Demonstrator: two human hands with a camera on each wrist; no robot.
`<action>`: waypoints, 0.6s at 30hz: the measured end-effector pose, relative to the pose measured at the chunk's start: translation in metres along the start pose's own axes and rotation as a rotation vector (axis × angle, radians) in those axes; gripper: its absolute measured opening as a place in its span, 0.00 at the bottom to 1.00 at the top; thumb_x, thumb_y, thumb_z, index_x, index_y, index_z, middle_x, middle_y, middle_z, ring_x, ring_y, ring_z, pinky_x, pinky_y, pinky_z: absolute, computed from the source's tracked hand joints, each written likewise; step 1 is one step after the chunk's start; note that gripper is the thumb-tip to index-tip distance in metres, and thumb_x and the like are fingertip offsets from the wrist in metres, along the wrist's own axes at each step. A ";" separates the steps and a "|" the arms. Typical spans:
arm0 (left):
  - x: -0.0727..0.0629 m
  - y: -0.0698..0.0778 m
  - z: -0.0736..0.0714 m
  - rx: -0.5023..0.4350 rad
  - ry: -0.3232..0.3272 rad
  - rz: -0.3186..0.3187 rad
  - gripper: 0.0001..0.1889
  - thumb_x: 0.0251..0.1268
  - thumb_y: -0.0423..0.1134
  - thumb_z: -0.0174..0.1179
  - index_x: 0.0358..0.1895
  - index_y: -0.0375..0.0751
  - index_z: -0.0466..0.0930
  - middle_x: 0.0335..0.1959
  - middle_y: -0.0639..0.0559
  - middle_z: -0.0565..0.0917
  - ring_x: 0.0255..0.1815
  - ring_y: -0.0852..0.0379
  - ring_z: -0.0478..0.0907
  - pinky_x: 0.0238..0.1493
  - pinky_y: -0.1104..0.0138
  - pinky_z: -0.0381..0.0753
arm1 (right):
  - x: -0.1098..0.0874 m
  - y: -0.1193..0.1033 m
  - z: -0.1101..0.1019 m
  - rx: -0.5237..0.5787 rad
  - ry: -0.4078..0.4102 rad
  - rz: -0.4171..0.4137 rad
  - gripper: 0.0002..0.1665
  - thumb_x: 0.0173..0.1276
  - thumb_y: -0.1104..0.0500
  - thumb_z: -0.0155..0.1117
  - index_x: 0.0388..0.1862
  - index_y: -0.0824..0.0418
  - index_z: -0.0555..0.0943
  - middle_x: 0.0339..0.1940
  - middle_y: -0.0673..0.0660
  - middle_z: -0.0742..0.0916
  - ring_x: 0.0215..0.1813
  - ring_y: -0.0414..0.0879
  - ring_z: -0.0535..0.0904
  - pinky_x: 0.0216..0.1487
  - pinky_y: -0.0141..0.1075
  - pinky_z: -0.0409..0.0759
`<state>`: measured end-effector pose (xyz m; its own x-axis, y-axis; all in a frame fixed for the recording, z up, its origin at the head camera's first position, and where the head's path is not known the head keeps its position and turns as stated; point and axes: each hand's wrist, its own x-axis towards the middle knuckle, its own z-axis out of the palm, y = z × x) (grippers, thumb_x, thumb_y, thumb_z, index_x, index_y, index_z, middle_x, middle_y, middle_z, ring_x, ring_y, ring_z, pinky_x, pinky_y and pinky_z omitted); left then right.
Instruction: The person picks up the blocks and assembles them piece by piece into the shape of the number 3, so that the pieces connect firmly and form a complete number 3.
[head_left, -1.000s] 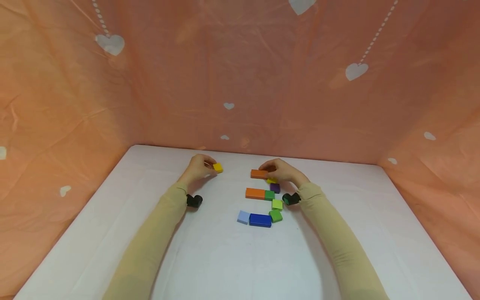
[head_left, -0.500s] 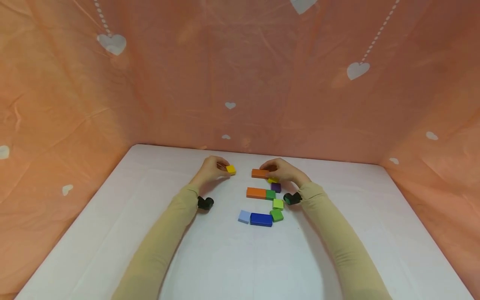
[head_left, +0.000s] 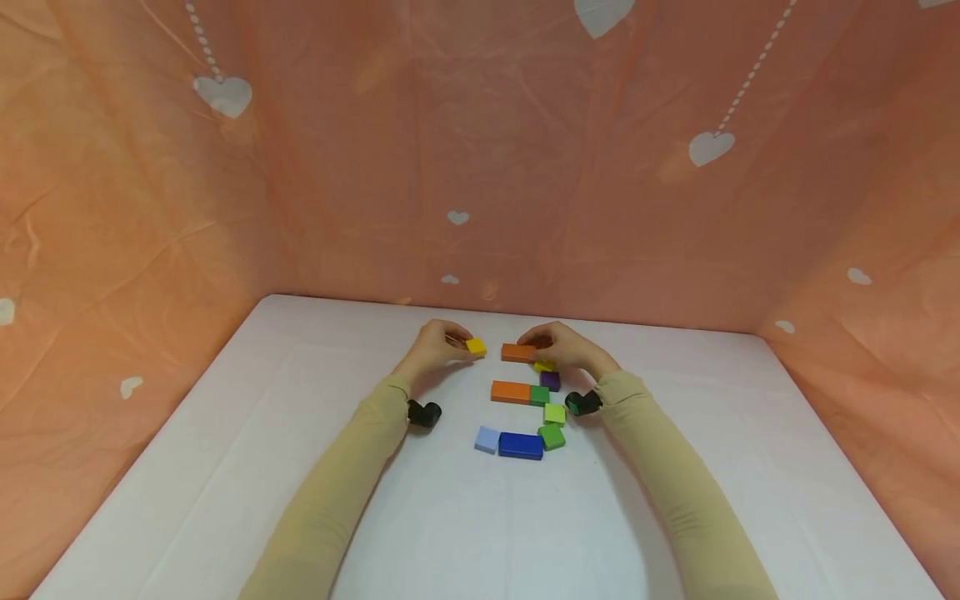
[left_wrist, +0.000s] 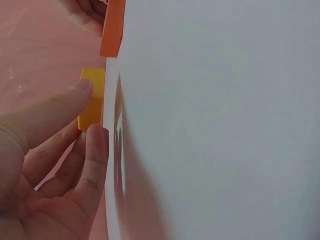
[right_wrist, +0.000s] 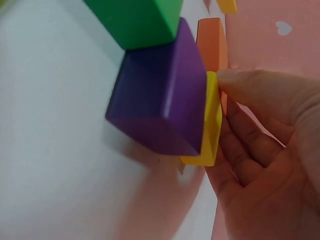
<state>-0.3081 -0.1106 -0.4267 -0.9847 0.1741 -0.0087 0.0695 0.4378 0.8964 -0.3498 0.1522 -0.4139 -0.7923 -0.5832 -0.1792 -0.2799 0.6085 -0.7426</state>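
My left hand [head_left: 437, 348] pinches a small yellow block [head_left: 476, 346] between thumb and fingers, just left of the far orange block [head_left: 513, 353]. In the left wrist view this yellow block [left_wrist: 95, 111] is close over the white surface, with a gap before the orange block's end. My right hand [head_left: 567, 346] holds the far orange block near its right end, thumb in front and fingers behind. By its thumb, a second yellow block [right_wrist: 212, 125] sits against a purple block [right_wrist: 187, 95]; the hand partly covers both the orange and second yellow blocks in the head view.
Nearer on the white table [head_left: 450, 517] lie another orange block [head_left: 511, 392], a dark green block [head_left: 539, 396], a lime block [head_left: 554, 414], a green block [head_left: 552, 437], a long blue block [head_left: 521, 446] and a light blue block [head_left: 487, 440]. A pink-orange curtain [head_left: 337, 167] surrounds the table.
My left hand has moved right with its yellow block, drawing close to the far orange block's left end. My right hand stays in place on the orange block.
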 end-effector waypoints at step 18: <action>0.003 0.009 0.017 0.027 -0.006 -0.008 0.17 0.49 0.29 0.73 0.44 0.32 0.83 0.37 0.44 0.83 0.38 0.52 0.78 0.45 0.64 0.78 | -0.001 0.000 0.001 0.001 0.005 0.004 0.17 0.67 0.64 0.62 0.55 0.62 0.80 0.52 0.57 0.82 0.52 0.51 0.75 0.59 0.45 0.71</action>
<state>-0.3072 -0.0910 -0.4261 -0.9842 0.1762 -0.0185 0.0663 0.4630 0.8839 -0.3490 0.1524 -0.4147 -0.7959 -0.5784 -0.1790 -0.2766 0.6103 -0.7423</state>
